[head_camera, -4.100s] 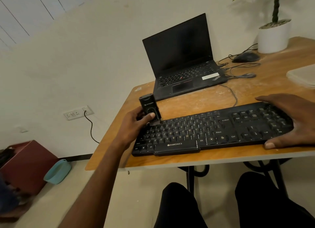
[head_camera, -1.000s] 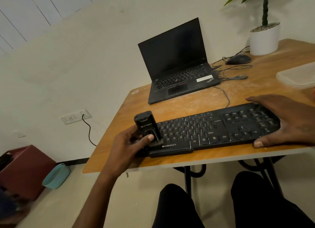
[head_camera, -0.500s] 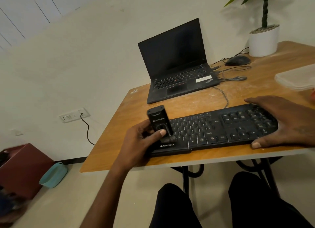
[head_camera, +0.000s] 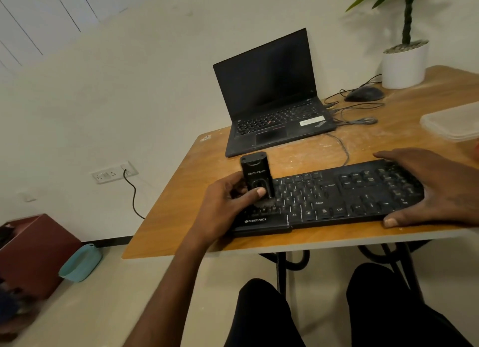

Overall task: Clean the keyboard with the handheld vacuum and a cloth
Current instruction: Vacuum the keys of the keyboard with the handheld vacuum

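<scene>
Keyboard (head_camera: 337, 196), left hand (head_camera: 223, 206) gripping upright vacuum (head_camera: 258, 175)

The left hand (head_camera: 228, 206) reaches forward on a bare, nearly straight forearm; its fingers curl around the handheld vacuum (head_camera: 257, 175) and the thumb presses on its front face. The right hand (head_camera: 430, 188) lies flat, palm down, fingers spread over the right end of the keyboard (head_camera: 337, 199), thumb at its near edge

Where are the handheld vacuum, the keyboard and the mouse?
handheld vacuum (head_camera: 256, 174), head view, on its black body above the thumb.
keyboard (head_camera: 337, 191), head view, on the middle keys.
mouse (head_camera: 364, 94), head view, on its domed top.
</scene>
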Demonstrator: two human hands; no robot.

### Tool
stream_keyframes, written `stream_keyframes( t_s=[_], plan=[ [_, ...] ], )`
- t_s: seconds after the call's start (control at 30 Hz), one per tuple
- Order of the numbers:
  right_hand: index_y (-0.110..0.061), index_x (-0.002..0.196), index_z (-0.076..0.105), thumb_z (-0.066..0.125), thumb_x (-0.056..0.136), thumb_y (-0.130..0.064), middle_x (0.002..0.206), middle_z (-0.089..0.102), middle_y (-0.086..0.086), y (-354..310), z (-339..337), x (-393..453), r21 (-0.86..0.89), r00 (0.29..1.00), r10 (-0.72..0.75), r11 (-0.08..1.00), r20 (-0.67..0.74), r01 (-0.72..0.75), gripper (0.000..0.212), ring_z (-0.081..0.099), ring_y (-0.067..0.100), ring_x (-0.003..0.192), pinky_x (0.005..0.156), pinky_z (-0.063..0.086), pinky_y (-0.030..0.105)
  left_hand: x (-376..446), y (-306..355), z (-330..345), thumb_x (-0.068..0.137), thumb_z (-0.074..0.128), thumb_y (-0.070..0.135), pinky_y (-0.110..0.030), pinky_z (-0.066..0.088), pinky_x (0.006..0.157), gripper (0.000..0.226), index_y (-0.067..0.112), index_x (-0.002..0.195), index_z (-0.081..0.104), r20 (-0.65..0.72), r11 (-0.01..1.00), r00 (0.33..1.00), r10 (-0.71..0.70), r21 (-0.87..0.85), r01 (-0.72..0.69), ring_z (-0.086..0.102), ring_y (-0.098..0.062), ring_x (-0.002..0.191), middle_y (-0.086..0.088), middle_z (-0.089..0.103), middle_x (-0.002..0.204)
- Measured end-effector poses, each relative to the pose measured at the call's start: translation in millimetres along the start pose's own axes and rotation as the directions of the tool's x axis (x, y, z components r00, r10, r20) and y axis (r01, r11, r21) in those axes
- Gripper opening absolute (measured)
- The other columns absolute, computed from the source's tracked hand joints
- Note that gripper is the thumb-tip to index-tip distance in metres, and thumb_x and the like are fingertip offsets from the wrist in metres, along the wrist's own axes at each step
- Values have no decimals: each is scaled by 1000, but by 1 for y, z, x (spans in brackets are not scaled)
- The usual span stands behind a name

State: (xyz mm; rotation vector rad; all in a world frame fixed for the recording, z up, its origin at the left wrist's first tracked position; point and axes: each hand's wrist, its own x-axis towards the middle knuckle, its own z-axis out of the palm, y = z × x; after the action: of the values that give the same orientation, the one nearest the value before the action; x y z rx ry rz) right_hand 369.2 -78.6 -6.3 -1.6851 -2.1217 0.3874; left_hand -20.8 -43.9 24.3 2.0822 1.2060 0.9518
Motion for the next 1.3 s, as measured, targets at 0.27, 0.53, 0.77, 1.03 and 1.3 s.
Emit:
stream_keyframes(
  t_s=[0.27, 0.53, 0.77, 1.03, 1.3],
  plan=[
    [-72, 138, 2, 66, 36, -101, 157, 32, -12, -1, 2, 3, 3, 1000, -4, 1000, -3, 4, 124, 31, 10, 138, 110, 36, 41, -17, -20, -36, 94, 70, 36, -38, 62, 85, 32, 20, 121, 70, -82, 994, 992, -97, 48, 101, 75, -18, 93, -2, 78, 104],
    [-67, 141, 4, 66, 38, -101, 155, 33, -13, -1, 0, 1, -8, 1000, 7, 1000, 15, -7, 125, 30, 2, 132, 109, 35, 39, 18, -2, -1, 97, 73, 27, -18, 55, 75, 34, 16, 129, 70, -45, 998, 998, -37, 43, 39, 75, -4, 89, 7, 80, 104],
    [-61, 149, 8, 66, 37, -101, 155, 32, -14, 1, 0, 1, -3, 1000, 16, 1000, 6, -16, 132, 22, -6, 124, 107, 35, 36, -20, -7, -17, 98, 73, 35, -39, 62, 82, 32, 21, 127, 69, 59, 1000, 998, -27, -12, 28, 74, -26, 95, -10, 77, 105],
    [-74, 137, 0, 68, 37, -100, 157, 33, -13, 4, 0, 3, -13, 1000, -3, 1000, 1, 3, 123, 31, 9, 138, 112, 37, 44, 0, -6, -19, 97, 72, 28, -19, 56, 73, 30, 17, 125, 70, 9, 998, 1000, -27, 56, 27, 75, -9, 90, 8, 78, 99],
    [-69, 139, 3, 67, 39, -100, 156, 31, -15, 2, -1, 0, -11, 1000, -12, 1000, 5, 12, 123, 22, -5, 128, 107, 32, 32, 47, -19, -20, 98, 72, 31, -20, 52, 83, 31, 19, 126, 70, -40, 989, 995, -93, 111, 97, 73, -2, 99, 8, 78, 110]
  ],
)
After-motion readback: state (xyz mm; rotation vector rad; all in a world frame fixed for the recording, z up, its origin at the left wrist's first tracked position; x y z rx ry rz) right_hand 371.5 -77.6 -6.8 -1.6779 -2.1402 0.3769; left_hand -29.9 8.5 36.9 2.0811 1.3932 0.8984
